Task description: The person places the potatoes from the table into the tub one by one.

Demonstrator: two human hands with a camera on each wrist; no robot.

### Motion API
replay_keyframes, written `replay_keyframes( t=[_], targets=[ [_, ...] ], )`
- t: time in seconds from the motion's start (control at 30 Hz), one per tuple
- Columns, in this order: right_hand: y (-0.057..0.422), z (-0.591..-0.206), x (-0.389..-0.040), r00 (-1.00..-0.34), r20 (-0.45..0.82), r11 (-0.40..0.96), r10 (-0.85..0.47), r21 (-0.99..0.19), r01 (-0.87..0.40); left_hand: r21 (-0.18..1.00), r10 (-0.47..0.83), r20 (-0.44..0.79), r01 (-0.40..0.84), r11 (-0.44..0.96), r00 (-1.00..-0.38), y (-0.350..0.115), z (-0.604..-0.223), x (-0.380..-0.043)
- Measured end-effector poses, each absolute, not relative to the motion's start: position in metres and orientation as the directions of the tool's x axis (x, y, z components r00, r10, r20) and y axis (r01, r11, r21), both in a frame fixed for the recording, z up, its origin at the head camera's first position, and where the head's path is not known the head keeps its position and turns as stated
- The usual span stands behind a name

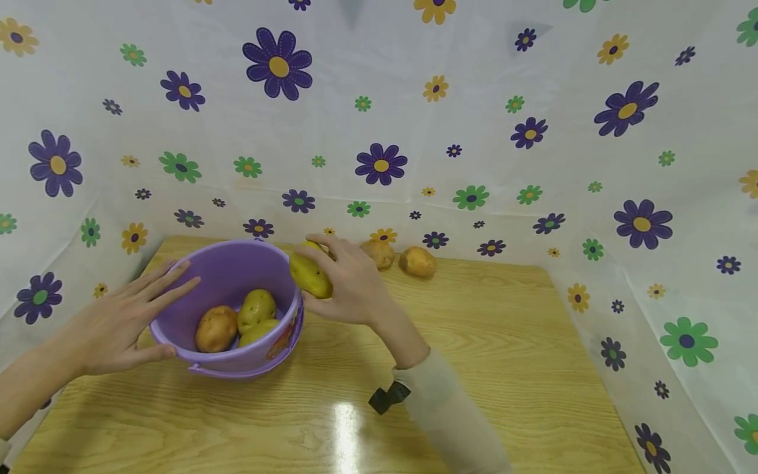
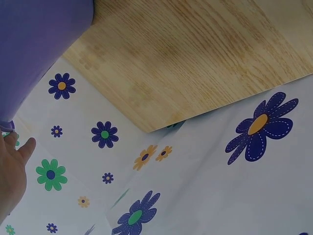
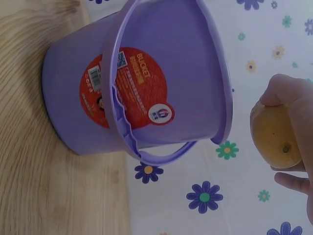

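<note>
A purple bucket (image 1: 219, 266) stands on the left part of the wooden table, holding a brown potato (image 1: 216, 328) and two yellow-green ones, the rear of them a rounded potato (image 1: 257, 309). Against the bucket's left rim rests my left hand (image 1: 127, 322), its fingers spread and straight. My right hand (image 1: 352, 286) grips a yellowish potato (image 3: 275, 137) beside the right rim, at about rim height. The right wrist view shows that potato apart from the bucket wall, with fingers curled about it. Only part of the left hand (image 2: 12, 171) appears in the left wrist view.
Two more potatoes lie near the table's back edge, one of them a light brown potato (image 1: 418, 262). White flowered sheeting (image 1: 331, 131) surrounds the wooden table (image 1: 474, 355) at the back and sides. The bucket's handle (image 3: 117, 98) hangs down over its labelled side.
</note>
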State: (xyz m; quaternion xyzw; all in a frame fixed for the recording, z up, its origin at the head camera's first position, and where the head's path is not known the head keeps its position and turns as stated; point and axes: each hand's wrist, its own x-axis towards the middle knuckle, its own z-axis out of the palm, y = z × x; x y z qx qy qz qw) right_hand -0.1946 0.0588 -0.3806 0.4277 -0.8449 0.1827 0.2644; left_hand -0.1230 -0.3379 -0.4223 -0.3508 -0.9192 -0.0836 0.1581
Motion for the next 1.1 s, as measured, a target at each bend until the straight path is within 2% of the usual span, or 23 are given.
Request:
replay_keyframes(
  t=[0.2,0.5,0.9,1.1],
  targets=[
    [0.045,-0.38,-0.194,-0.462,0.584,0.53,-0.668,-0.063,-0.845,0.042,0.621,0.349,0.674,0.737,-0.702,-0.338,-0.422,-0.123],
    [0.028,-0.384,-0.197,-0.383,0.568,0.486,-0.728,0.034,-0.873,0.042,0.622,0.348,0.674,0.737,-0.702,-0.338,-0.423,-0.123],
    [0.008,-0.375,-0.191,-0.408,0.44,0.462,-0.8,0.018,-0.887,0.054,0.612,0.341,0.665,0.745,-0.713,-0.339,-0.423,-0.123],
    [-0.001,-0.374,-0.191,-0.399,0.386,0.452,-0.832,0.053,-0.89,0.057,0.613,0.341,0.667,0.743,-0.712,-0.34,-0.423,-0.123]
  ],
)
